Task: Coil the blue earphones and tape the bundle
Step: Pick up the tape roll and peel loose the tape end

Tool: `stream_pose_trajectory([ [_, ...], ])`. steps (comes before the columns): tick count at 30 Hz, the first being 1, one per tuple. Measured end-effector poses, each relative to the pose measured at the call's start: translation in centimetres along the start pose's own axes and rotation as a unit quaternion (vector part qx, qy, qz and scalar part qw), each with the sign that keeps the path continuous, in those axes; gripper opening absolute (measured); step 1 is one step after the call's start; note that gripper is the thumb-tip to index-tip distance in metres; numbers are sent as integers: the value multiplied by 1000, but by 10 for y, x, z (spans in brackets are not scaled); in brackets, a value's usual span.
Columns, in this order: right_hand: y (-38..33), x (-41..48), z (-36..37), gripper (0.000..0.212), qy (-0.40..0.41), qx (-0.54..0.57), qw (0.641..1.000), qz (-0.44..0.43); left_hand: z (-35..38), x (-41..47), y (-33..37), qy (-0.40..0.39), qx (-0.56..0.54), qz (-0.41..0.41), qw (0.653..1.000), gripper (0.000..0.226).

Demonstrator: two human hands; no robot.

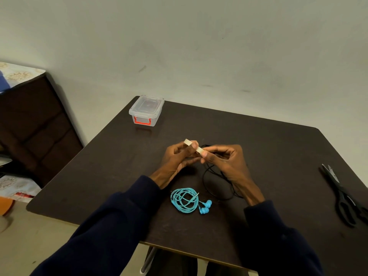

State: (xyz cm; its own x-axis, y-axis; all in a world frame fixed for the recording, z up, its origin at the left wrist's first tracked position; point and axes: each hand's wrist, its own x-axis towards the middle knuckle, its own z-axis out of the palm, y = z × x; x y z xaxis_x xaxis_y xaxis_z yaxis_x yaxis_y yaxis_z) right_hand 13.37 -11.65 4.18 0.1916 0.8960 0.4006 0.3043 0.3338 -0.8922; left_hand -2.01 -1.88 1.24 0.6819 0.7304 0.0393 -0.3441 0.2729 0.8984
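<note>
Both hands are raised over the dark worktop [278, 156] and meet on a pale tape roll [194, 147]; the left hand [177, 158] has its grip curled round the roll's far part, fingers through or across it, hard to tell which; the right hand [227, 162] has its grip pinched on the near edge. The blue earphones [186, 200] lie coiled on the worktop near its front edge, between the two sleeves, buds at the coil's right; a black cable [215, 184] lies loose beneath the right hand; black scissors [342, 196] lie at the right edge, well apart; a lidded clear box [146, 110] with a red clasp sits at the far left corner.
</note>
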Motion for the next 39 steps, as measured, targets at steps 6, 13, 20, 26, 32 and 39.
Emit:
stream_pose_trajectory([
  [6, -15, -12, 3, 21, -14, 63, 998, 20, 4, -14, 7, 32, -15, -26, 999, 86],
  [13, -20, -26, 2, 28, 6, 96, 993, 66, 8, -28, 10, 4, -42, -63, 997, 47],
  [20, -23, -31, 10, 22, 28, 76, 995, 63, 7, -35, 8, 9, -9, -30, 999, 50],
  [26, -30, -38, 12, 26, 39, 18, 999, 32, 7, -44, 14, 19, 93, 95, 991, 44],
  [32, -33, -44, 8, 16, 21, -10, 998, 51, 12, -54, 16, 17, 211, 222, 952, 22],
  [39, -34, -51, 2, 19, -15, 20, 997, 70, 8, -53, 15, 8, 209, 235, 949, 20],
])
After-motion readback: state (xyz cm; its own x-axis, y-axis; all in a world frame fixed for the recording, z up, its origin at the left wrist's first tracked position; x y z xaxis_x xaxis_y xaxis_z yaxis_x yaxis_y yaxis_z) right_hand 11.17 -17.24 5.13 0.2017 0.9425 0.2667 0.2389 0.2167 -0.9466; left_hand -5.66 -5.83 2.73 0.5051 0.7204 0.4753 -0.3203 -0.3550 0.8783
